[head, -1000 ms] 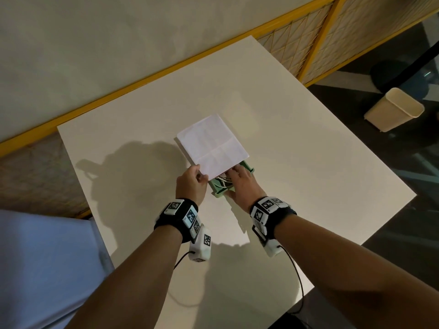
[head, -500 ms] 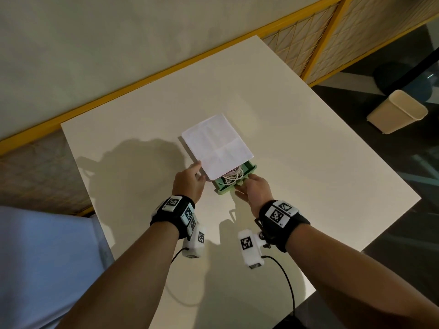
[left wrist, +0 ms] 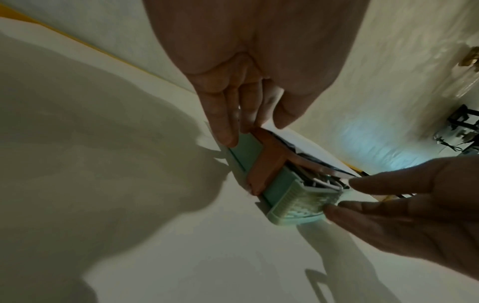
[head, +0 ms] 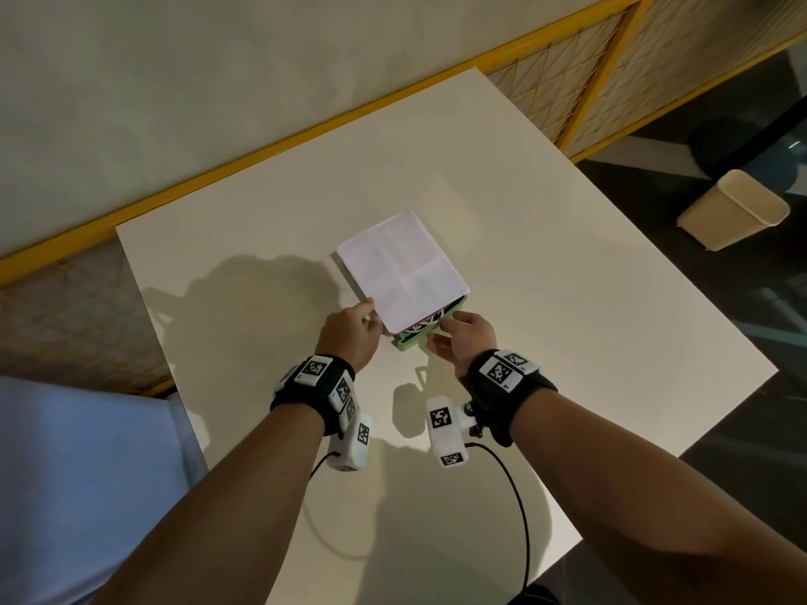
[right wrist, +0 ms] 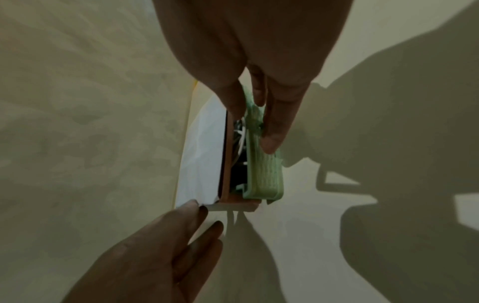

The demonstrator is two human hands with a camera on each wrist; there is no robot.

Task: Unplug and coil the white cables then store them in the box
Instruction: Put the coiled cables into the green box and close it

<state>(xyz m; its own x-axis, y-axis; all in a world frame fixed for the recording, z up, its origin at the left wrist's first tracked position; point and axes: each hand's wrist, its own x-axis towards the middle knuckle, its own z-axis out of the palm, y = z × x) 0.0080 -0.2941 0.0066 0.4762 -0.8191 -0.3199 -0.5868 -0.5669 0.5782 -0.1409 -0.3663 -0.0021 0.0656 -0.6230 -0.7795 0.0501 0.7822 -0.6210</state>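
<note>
A green box (head: 412, 342) lies mid-table with a white lid (head: 401, 268) lying over most of it. At the uncovered near end, coiled white cables (head: 430, 320) show inside. My left hand (head: 371, 314) pinches the lid's near left corner, thumb on top and fingers along the side (left wrist: 223, 133). At the box's near end wall (right wrist: 264, 170), my right hand (head: 441, 331) pinches the rim, one finger inside and the thumb (right wrist: 272, 139) outside. The right wrist view shows the cables (right wrist: 239, 139) in the narrow gap under the lid (right wrist: 199, 153).
The white table (head: 567, 299) carries only the box. A yellow-framed mesh partition (head: 567, 80) runs behind it. A beige bin (head: 733, 211) stands on the dark floor to the right. A black wrist-camera cord (head: 519, 495) trails over the near table edge.
My right hand has come out of the box and taken hold of its near end. The lid now covers more of the box, leaving less cable showing.
</note>
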